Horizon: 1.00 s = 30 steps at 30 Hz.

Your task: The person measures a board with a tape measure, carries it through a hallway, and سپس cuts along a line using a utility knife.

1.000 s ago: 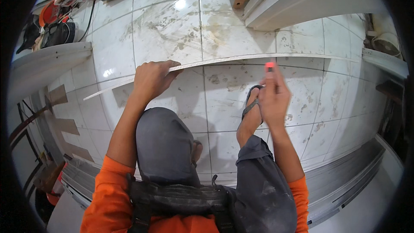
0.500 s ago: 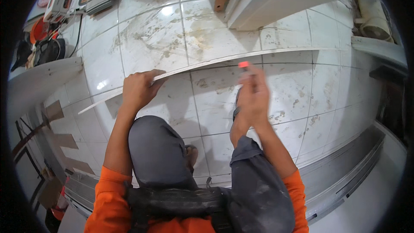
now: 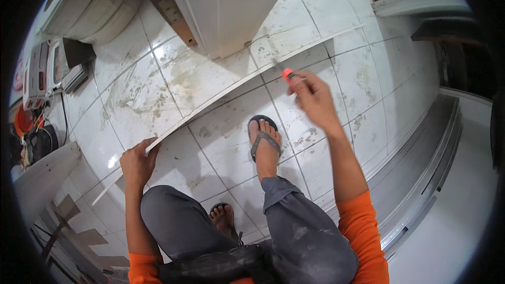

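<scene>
My left hand is closed around a long, thin white strip near its left end. The strip runs up and to the right across the tiled floor, and a shadow lies along its near side. In my right hand is a red-handled tool with a thin grey blade or shaft, too blurred to name its kind. The tool's tip points up and left, beside the strip's far stretch. Whether the tip touches the strip I cannot tell.
A white upright panel stands just beyond the strip. My sandalled foot rests on the dusty white tiles. Long grey metal profiles lie at the right. Tools and a red-orange round item sit at the far left.
My view has turned, so the strip slants more steeply. The right hand has moved away from my right foot toward the strip, and the tool's thin end now shows. The left hand keeps its grip.
</scene>
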Tool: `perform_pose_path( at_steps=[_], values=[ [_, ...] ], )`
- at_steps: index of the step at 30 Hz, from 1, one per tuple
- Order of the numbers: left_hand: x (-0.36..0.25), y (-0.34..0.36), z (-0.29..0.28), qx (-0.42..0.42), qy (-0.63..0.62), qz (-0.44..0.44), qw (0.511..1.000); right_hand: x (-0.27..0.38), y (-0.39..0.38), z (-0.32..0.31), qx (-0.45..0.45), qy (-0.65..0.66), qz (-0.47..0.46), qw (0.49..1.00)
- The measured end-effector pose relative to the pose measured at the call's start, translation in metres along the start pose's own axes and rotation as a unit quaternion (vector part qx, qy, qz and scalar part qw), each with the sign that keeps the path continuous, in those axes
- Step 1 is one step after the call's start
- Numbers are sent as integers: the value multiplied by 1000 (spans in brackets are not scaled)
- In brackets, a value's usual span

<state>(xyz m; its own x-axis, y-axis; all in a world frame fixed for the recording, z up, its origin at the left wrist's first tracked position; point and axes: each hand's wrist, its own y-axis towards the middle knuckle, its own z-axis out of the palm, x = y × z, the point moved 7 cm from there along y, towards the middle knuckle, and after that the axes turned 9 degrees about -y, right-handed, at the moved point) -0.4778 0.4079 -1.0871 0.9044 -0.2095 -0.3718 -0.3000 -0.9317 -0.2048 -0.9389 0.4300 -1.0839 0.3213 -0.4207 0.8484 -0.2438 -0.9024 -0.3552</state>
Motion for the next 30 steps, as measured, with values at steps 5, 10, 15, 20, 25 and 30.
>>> perform_pose_path(
  at_steps=[5,10,15,20,25,30],
  values=[
    [-2,0,4,12,-10,-31,999,-18,29,-78,-110,18,-15,994],
    [-6,1,0,25,-8,-57,998,4,19,-36,-10,48,-35,998],
    [-4,-2,2,13,-28,-35,999,-36,48,-76,-23,-14,-50,998],
    [-11,2,2,27,4,-52,998,-29,64,-138,-78,-28,-14,996],
    [-2,4,4,62,23,-88,994,-23,58,-113,-81,-40,-36,995],
    [-8,-1,8,20,-2,-49,999,-29,63,-129,-53,-129,-55,989]
  ],
)
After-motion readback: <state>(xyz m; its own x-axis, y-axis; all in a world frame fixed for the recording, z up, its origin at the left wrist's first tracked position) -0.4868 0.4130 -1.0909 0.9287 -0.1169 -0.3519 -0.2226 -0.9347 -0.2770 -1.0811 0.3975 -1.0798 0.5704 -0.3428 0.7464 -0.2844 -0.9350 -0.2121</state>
